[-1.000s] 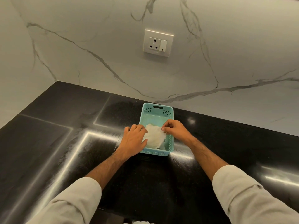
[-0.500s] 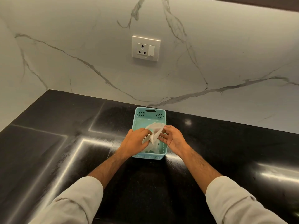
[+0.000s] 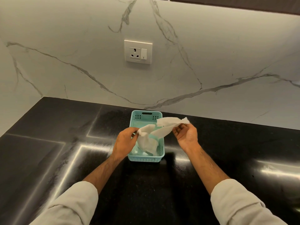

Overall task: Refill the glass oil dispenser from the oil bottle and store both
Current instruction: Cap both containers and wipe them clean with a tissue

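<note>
A white tissue [image 3: 159, 131] is stretched between my two hands above a small teal plastic basket [image 3: 146, 159] on the black countertop. My left hand [image 3: 125, 141] pinches its left end beside the basket's left wall. My right hand [image 3: 186, 135] pinches the other end, raised to the right of the basket. The tissue's lower part hangs into the basket. No oil bottle or glass dispenser is in view.
The glossy black countertop [image 3: 65, 159] runs into a corner at the left, backed by a white marble wall with a socket and switch plate [image 3: 138, 51]. A dark cabinet edge [image 3: 235, 4] shows at the top right.
Both hands lifted the tissue out of the basket and pulled it apart; my right hand moved up and to the right. The camera tilted upward.
</note>
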